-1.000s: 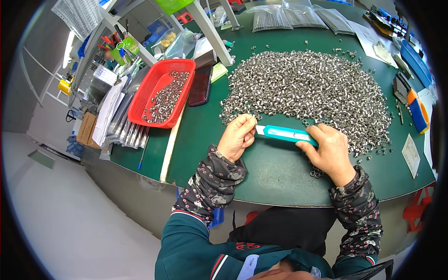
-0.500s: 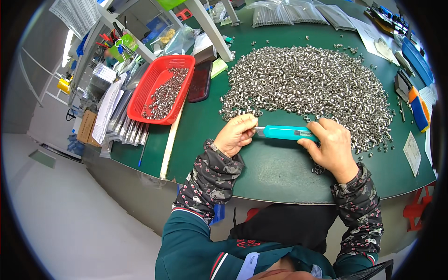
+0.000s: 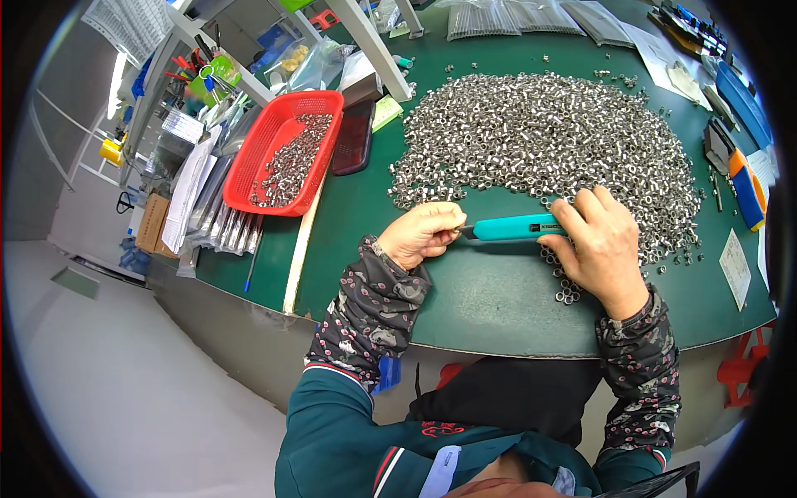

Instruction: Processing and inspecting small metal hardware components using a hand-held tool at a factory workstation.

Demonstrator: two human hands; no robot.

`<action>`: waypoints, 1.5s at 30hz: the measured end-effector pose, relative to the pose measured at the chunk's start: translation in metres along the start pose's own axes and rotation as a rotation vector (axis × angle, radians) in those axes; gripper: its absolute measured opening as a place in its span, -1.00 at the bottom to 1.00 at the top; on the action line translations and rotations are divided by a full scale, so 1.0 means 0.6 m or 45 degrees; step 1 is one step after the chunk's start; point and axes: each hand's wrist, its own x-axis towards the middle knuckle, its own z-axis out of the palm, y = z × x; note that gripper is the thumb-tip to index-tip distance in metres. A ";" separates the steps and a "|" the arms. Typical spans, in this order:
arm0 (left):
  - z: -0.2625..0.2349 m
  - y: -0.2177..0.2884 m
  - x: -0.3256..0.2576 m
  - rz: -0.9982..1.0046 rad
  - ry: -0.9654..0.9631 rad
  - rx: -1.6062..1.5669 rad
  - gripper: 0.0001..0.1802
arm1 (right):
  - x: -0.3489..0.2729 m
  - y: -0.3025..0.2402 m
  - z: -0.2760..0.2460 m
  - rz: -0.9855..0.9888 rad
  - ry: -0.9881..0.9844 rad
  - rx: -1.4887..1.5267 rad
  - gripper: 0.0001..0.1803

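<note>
A teal utility knife [image 3: 513, 228] lies across my front, gripped by its right end in my right hand [image 3: 599, 245], thumb below and fingers over the top. Its blade [image 3: 468, 231] points left and reaches the fingertips of my left hand [image 3: 423, 232]. Those fingers are closed in a pinch; whatever small piece sits between them is too hidden to name. Just beyond both hands spreads a large heap of small shiny metal rings [image 3: 548, 133]. A few loose rings [image 3: 569, 292] lie beside my right wrist.
A red perforated basket [image 3: 241, 170] with more rings stands on the left of the green table [image 3: 490, 315]. A dark phone-like slab [image 3: 354, 137] lies beside it. Bagged stacks [image 3: 486, 21] line the far edge. An orange-and-blue tool [image 3: 747, 191] lies at the right.
The knife has tilted, its right end now slightly higher, and its blade looks darker. My right hand has shifted a little up and right. My left hand keeps its pinch.
</note>
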 end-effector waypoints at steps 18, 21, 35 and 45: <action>0.014 0.001 0.002 -0.014 0.065 0.085 -0.82 | 0.009 0.004 -0.010 -0.184 0.198 -0.234 -0.74; 0.010 -0.013 0.000 0.233 0.118 -0.074 -0.82 | 0.006 0.008 -0.006 -0.043 0.122 -0.085 -0.72; 0.002 -0.028 0.018 0.636 -0.045 -0.348 -0.87 | -0.009 0.003 0.020 0.503 -0.202 0.426 -0.67; 0.004 -0.033 0.017 0.706 -0.052 -0.308 -0.87 | -0.007 0.005 0.019 0.699 -0.481 0.604 -0.59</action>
